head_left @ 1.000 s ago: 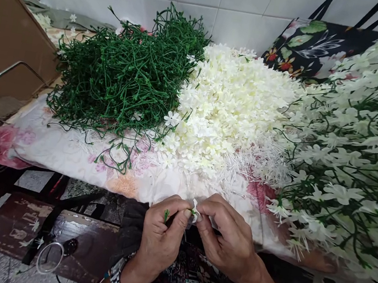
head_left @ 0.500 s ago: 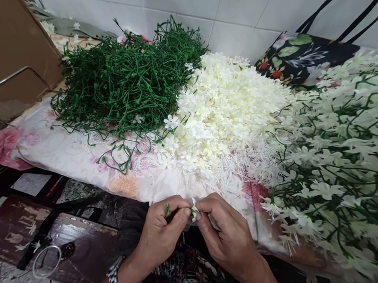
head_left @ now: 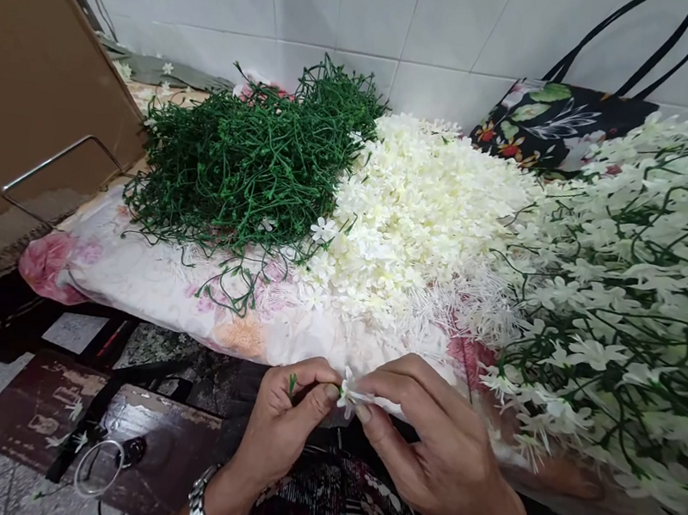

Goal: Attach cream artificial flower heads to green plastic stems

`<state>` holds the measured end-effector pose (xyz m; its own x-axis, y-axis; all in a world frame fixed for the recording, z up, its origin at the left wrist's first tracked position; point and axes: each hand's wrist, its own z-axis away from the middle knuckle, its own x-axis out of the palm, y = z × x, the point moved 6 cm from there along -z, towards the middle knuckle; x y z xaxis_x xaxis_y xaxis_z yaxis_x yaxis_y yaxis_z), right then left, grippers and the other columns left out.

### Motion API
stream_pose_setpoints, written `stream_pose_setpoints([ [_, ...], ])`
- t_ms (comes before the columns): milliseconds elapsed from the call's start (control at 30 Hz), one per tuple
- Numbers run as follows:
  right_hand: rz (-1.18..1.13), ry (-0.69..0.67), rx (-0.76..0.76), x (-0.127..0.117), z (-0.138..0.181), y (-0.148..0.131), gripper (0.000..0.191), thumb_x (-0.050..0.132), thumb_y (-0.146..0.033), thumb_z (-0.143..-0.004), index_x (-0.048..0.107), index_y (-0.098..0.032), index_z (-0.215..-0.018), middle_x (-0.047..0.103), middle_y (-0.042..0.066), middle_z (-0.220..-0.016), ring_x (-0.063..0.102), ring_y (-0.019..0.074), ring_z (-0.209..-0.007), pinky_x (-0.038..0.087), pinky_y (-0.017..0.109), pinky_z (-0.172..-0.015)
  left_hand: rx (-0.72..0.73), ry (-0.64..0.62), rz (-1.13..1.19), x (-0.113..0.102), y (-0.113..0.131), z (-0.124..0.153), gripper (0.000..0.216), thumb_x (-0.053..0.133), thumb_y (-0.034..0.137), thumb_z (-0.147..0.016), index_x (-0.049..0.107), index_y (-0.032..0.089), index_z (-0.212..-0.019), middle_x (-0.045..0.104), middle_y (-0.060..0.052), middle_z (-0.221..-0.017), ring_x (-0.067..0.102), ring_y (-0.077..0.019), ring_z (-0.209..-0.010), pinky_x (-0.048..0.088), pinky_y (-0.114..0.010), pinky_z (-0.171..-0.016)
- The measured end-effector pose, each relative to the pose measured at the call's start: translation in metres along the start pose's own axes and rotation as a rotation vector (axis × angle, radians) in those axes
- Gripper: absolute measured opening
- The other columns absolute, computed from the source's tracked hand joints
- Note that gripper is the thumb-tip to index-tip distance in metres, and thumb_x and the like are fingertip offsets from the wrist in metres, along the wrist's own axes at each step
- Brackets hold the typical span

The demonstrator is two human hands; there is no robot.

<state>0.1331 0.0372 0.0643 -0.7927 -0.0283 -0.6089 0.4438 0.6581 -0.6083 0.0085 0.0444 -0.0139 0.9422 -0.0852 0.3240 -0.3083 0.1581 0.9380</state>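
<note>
My left hand [head_left: 283,426] pinches a thin green artificial stem [head_left: 292,384], whose tip sticks up beside the index finger. A small white artificial flower [head_left: 346,392] sits between the fingertips of both hands, at the end of that pinch. My right hand [head_left: 441,447] has thumb and index finger closed against the flower's other side. Whether the flower is fixed on the stem is hidden by the fingers. Beyond the hands lie a pile of loose white blossoms [head_left: 417,208] and a tangled heap of green stems [head_left: 247,164].
A flowered cloth [head_left: 150,283] covers the work surface. Finished-looking white sprays with green stems [head_left: 619,336] are heaped at right. A black floral bag [head_left: 561,126] leans on the tiled wall. Cardboard [head_left: 40,70] stands at left, above a brown wooden board [head_left: 157,446] low down.
My right hand has drawn slightly to the right, and more of the flower shows between the hands. The whole view has shifted a little.
</note>
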Motion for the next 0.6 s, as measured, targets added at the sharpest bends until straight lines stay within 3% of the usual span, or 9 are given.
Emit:
stream_pose_setpoints([
  [300, 0.032, 0.006, 0.025, 0.011, 0.001, 0.014, 0.013, 0.045, -0.007, -0.085, 0.055, -0.015, -0.084, 0.053, 0.003, -0.069, 0.051, 0.0122, -0.065, 0.046, 0.024, -0.056, 0.229, 0.004, -0.378, 0.008, 0.019, -0.003, 0.021, 0.054, 0.02, -0.082, 0.06, 0.015, -0.063, 0.046, 0.002, -0.055, 0.041, -0.0101, -0.053, 0.033, -0.021, -0.051],
  [467, 0.0, 0.026, 0.024, 0.014, 0.002, 0.021, 0.013, 0.044, -0.004, -0.083, 0.053, -0.014, -0.083, 0.052, 0.003, -0.069, 0.049, 0.0118, -0.065, 0.046, 0.024, -0.057, 0.213, 0.012, -0.41, 0.01, 0.018, -0.008, 0.021, 0.052, 0.02, -0.082, 0.06, 0.015, -0.064, 0.048, 0.001, -0.057, 0.044, -0.0104, -0.054, 0.035, -0.021, -0.052],
  [600, -0.054, 0.067, 0.047, 0.013, 0.003, 0.026, 0.013, 0.046, -0.003, -0.083, 0.053, -0.014, -0.084, 0.054, 0.003, -0.069, 0.052, 0.0101, -0.064, 0.045, 0.021, -0.056, 0.121, 0.008, -0.376, 0.01, 0.014, -0.01, 0.018, 0.053, 0.021, -0.081, 0.061, 0.014, -0.066, 0.047, 0.002, -0.056, 0.042, -0.0089, -0.051, 0.036, -0.02, -0.05],
])
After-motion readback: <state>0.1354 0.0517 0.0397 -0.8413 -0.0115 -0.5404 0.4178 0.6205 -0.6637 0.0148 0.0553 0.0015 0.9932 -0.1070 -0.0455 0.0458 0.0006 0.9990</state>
